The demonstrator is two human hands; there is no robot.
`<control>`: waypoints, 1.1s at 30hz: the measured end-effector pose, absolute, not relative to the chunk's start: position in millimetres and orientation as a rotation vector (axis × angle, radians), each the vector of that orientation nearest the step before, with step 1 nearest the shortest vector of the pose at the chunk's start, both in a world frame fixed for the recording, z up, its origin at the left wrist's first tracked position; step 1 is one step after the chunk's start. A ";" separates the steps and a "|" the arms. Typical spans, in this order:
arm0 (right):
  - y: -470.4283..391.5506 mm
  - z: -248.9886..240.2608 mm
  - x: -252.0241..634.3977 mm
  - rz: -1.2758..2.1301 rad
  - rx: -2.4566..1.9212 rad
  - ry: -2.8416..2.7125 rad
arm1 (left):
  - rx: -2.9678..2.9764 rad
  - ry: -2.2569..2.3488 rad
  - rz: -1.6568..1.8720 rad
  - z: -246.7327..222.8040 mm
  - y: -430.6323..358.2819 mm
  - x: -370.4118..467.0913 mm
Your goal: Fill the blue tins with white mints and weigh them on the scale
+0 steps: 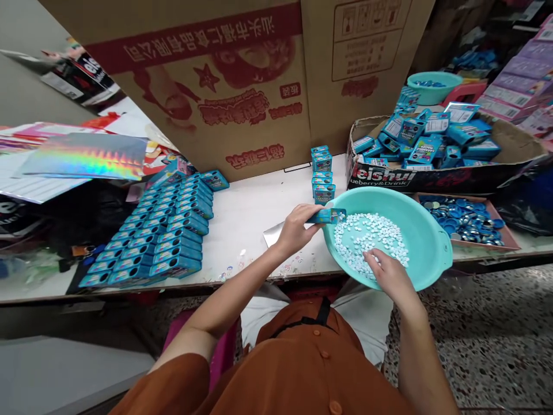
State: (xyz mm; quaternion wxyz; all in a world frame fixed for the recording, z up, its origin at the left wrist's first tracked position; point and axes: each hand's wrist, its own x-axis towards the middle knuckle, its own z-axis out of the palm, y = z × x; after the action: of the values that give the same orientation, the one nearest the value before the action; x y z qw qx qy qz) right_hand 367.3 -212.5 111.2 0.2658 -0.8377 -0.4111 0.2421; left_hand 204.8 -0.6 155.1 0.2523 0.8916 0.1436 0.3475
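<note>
My left hand is closed around a small blue tin, tilted over the left rim of a turquoise basin. At the tin's right end some white pieces show. Small white candies are spread across the basin's bottom. Down among them is my right hand, its fingers bent together at the candies; whatever they pinch is hidden. A short row of blue tins stands just behind my left hand.
Rows of blue tins stand at left. A cardboard tray heaped with tins sits behind the basin, and a pink box of blue caps lies right. A large carton rises at the back.
</note>
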 end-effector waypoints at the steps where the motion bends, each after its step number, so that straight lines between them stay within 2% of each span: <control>1: -212.5 110.6 367.5 0.655 -2.265 -1.104 | 2.421 0.379 0.968 157.8 -2.2 203.3; 12: -214.0 112.3 367.6 0.623 -2.273 -1.113 | 2.279 0.423 0.951 149.4 -2.0 209.1; 19: -217.2 115.5 367.4 0.572 -2.218 -1.151 | 1.433 0.561 0.913 132.0 2.6 188.3; 23: -216.7 115.6 369.1 0.628 -2.241 -1.136 | 1.281 0.694 1.001 114.5 8.6 154.0; 33: -214.8 114.6 372.0 0.677 -2.373 -1.067 | 1.342 0.967 1.076 44.8 29.7 102.0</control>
State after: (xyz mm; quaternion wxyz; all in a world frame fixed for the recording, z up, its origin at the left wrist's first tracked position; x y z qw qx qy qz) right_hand 372.0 -214.8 114.6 0.2247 -0.8601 -0.3867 0.2455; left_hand 102.0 29.7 44.8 0.5513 0.5674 0.4088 0.4550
